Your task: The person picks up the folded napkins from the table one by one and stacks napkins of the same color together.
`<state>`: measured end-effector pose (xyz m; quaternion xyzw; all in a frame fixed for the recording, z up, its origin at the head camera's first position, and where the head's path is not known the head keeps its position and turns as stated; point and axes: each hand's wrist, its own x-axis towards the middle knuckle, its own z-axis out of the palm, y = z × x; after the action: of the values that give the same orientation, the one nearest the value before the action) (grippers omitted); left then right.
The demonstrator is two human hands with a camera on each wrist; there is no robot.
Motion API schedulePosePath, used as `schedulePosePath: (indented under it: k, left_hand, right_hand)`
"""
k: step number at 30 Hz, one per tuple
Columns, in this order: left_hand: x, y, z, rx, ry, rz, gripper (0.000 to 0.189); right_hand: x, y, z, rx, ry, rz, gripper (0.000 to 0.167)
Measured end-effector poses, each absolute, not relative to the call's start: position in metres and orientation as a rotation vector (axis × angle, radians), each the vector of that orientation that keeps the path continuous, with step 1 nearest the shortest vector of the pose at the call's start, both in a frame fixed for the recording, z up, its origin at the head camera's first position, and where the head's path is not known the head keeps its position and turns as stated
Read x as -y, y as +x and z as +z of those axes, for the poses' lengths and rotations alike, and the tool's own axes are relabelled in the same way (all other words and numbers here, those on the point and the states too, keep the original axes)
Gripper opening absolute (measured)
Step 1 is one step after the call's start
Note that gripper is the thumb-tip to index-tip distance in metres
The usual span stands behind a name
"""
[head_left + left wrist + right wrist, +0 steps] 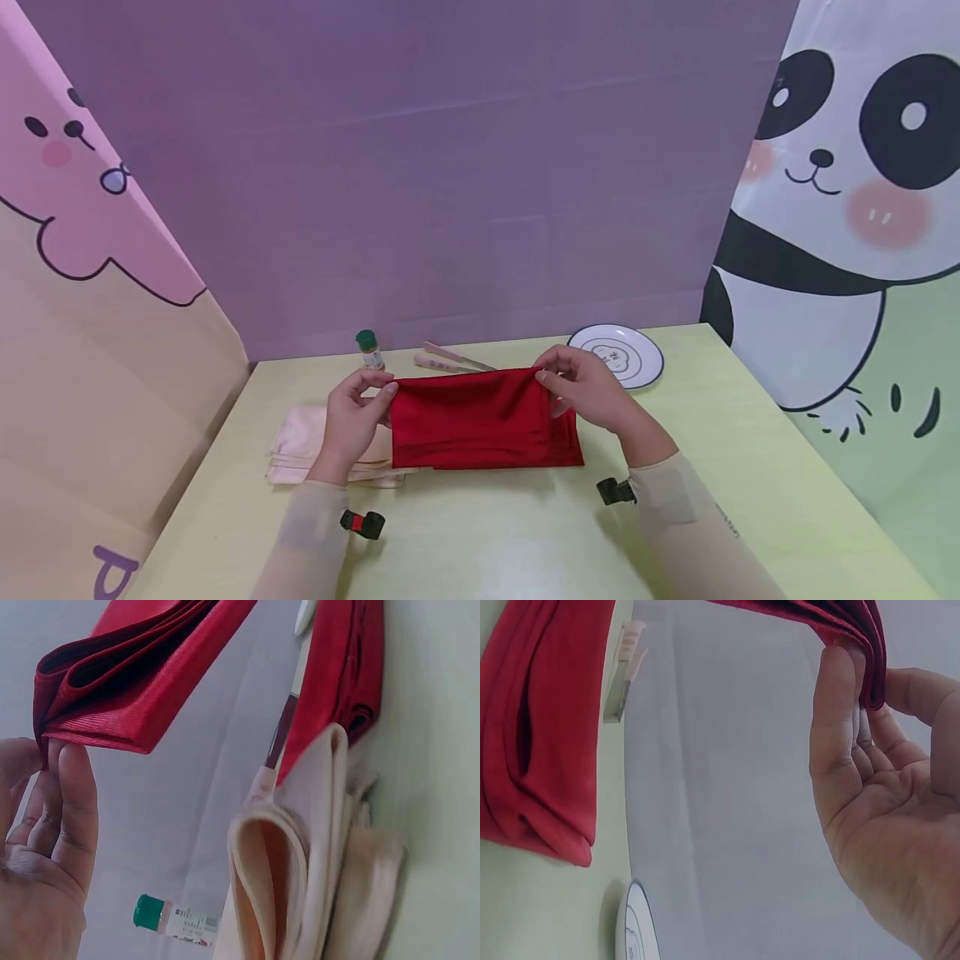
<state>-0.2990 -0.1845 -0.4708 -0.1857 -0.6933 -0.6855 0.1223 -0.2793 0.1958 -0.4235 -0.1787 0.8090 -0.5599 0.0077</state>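
Note:
Both hands hold up a folded red cloth by its upper corners. The left hand pinches the left corner between thumb and fingers; in the left wrist view the cloth's layered folds open toward the camera. At the right corner, the right hand grips the layers the same way, as the right wrist view also shows. Below and partly behind lies more folded red cloth on the table, largely hidden in the head view. A stack of folded beige cloths lies beside it, under the left hand.
Behind the red cloth lie two pink-handled utensils with metal blades. A small green-capped bottle stands at the back left. At the back right, a white plate with a dark rim rests on the pale table, before a purple backdrop.

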Motion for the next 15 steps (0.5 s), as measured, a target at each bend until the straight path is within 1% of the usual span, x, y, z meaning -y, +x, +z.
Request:
schedulePosePath:
  k: [6, 15]
  left_hand:
    - [0.175, -0.303, -0.468, 2.015, -0.525, -2.021, 0.022]
    - [0.164, -0.307, -0.467, 2.02, -0.523, -2.045, 0.029]
  right_hand:
    - [-0.205, -0.28, -0.421, -2.535, -0.542, -1.773, 0.016]
    - [-0.216, -0.283, -0.423, -2.52, -0.543, -1.79, 0.016]
